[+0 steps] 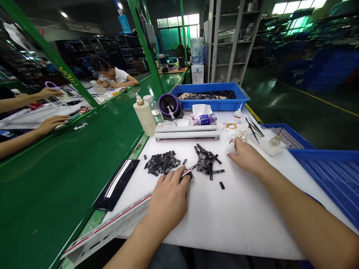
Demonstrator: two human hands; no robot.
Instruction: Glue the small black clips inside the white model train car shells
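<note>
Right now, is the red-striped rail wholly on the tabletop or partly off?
Partly off: the rail's near end juts past the tabletop; the left hand holds it farther along.

Your long, slotted white rail (114, 223) is striped red lengthwise; your small, flat rectangular pieces (162, 163) are black, your smooth worktop (230, 220) white, your ribbed plastic tray (331, 179) blue.

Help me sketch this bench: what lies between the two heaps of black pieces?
In the head view, a small loose black piece lies between them; the left hand and the end of its red-striped rail occupy the near side.
</note>
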